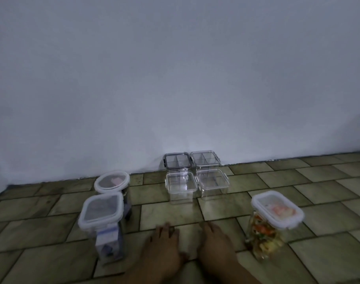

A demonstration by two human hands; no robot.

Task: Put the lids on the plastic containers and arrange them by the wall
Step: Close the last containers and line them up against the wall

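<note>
**Closing in on the finish: lids look on, three containers away from the wall**

Looking down at the tiled floor (277, 181), both hands are low in the middle, palms down, fingers loosely spread. The left hand (164, 247) holds nothing, and the right hand (216, 242) is just as empty, flat near the tiles.

By the wall (175, 78), four small clear containers sit in a tight block: the dark-rimmed one (177, 160) and its clear neighbour (205, 158) right at the wall, two more, (181, 184) and (213, 181), just in front. All appear lidded, though blur makes the front pair hard to be sure of.

Off to the left, a round-lidded jar (112, 180) stands near the wall, with a tall square-lidded container (102, 210) in front of it. On the right, the pasta-filled container (277, 210) stands capped but well out from the wall.

My read: lidding looks essentially done; what's left is bringing those outliers into the row.
</note>
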